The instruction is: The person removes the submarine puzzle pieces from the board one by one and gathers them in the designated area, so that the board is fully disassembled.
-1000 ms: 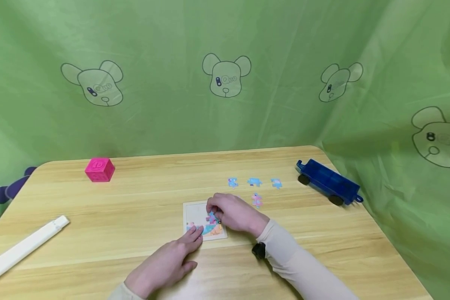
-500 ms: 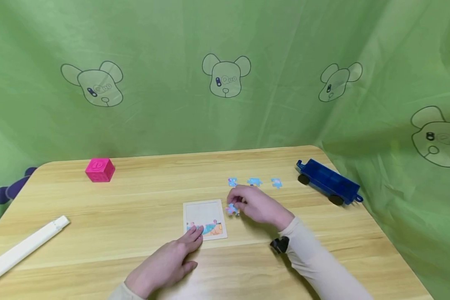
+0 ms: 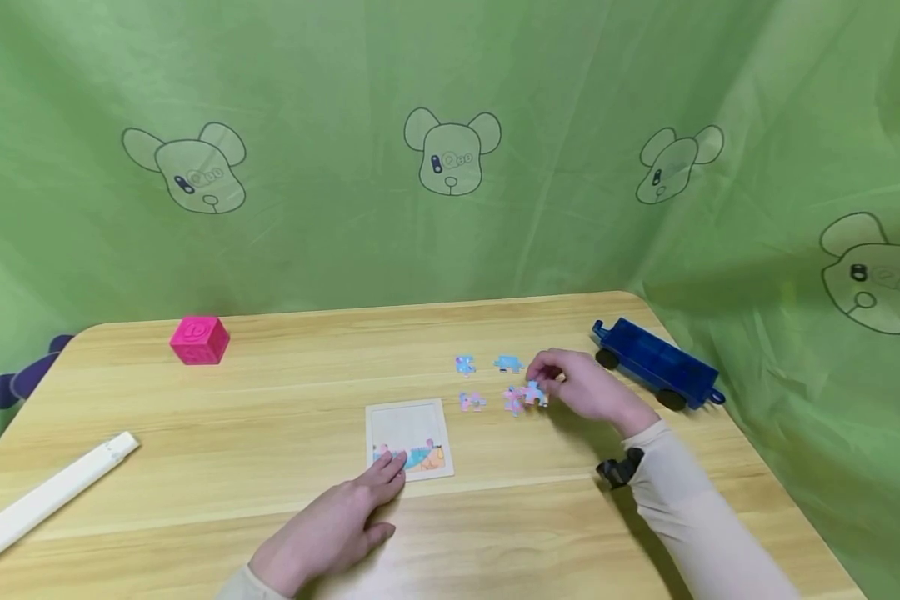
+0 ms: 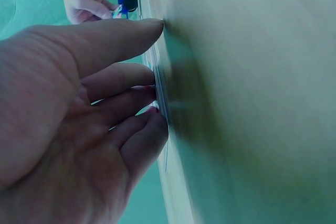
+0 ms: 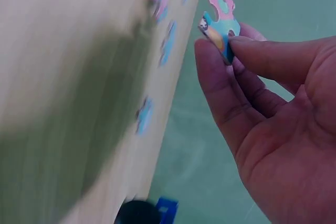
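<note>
My right hand [image 3: 588,387] pinches a puzzle piece [image 5: 223,24] between thumb and fingertips, lifted off the table. Pink, light blue and orange show on that piece. Close by on the table lie two pink-and-blue puzzle pieces, one partly overlapped by the held piece in the head view, and behind them a light blue piece [image 3: 508,363] and a small blue piece [image 3: 465,364]. The fingertips of my left hand [image 3: 337,525] rest on the lower left of the square puzzle board [image 3: 407,423]. Pictured sections fill the board's lower part; its upper part is plain white.
A blue toy wagon [image 3: 656,363] stands at the table's right edge, just beyond my right hand. The pink cube [image 3: 200,340] sits at the back left. A long white bar [image 3: 52,500] lies along the left side. Green fabric [image 3: 322,242] hangs behind the table.
My right hand has carried the puzzle piece from over the board rightward, past the loose pieces. It now covers the rightmost blue piece. The left hand stays put on the board.
</note>
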Tool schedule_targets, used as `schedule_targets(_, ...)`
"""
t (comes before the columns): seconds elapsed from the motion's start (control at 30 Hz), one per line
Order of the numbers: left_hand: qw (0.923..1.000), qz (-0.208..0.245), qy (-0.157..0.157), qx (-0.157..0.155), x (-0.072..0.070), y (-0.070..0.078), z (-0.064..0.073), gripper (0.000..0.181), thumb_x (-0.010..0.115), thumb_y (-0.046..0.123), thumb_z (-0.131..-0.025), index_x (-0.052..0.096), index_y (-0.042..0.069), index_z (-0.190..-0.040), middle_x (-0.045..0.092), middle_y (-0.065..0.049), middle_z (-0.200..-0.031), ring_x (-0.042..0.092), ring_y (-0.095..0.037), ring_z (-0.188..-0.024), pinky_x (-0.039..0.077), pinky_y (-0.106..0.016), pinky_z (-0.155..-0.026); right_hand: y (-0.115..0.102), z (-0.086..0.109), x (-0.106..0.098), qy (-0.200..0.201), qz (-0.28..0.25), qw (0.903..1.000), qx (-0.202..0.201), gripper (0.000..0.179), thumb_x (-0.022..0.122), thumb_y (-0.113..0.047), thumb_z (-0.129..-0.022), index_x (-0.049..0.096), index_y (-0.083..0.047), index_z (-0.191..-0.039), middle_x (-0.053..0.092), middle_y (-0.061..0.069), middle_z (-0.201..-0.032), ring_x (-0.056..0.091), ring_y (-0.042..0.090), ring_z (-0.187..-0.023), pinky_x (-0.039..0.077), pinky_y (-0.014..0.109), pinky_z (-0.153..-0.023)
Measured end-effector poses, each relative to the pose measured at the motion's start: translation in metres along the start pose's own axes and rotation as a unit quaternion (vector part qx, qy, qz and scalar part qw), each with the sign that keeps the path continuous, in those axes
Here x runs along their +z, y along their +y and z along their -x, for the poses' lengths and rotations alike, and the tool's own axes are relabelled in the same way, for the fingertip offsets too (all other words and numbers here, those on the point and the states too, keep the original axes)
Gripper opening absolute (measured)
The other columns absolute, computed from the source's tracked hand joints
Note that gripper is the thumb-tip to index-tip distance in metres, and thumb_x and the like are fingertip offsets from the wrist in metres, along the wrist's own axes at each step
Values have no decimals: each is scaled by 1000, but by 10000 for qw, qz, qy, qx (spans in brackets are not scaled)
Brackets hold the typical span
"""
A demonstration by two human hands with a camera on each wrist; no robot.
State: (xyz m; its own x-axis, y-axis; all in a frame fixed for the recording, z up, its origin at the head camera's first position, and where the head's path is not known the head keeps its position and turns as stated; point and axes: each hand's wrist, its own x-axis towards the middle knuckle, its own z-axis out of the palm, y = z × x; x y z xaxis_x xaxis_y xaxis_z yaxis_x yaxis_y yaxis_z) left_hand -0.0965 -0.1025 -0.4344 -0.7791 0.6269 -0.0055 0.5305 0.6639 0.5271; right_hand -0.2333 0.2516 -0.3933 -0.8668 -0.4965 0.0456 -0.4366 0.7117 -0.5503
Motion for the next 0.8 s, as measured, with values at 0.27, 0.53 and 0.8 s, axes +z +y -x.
schedule_targets(0.27, 10000, 37, -43, -78, 1, 1, 1, 61, 70, 15, -91, 46, -6, -142, 31, -14, -156, 27, -31, -143, 32, -48, -110, 25, 5, -6, -336, 43, 9985, 425, 19, 53, 11, -93, 66, -2, -97, 62, 5, -88, 55, 20, -78, 49, 34, -69)
schedule_targets(0.53, 10000, 15, -11, -75, 1, 1, 0, 60, 70, 15, -91, 46, -5, -142, 31, -14, -156, 28, -31, -143, 33, -48, -110, 34, 5, -6, -380, 36, 9971, 655, 21, 52, 13, -92, 66, -2, -97, 62, 6, -89, 53, 21, -80, 49, 34, -70)
schedule_targets(0.8, 9999, 16, -22, -101, 1, 1, 0, 61, 70, 16, -91, 46, -4, -143, 31, -13, -156, 27, -30, -143, 32, -48, -110, 41, 4, -2, -359, 80, 9959, 829, 14, 55, 4, -95, 66, -3, -101, 63, 5, -90, 54, 20, -80, 48, 37, -75)
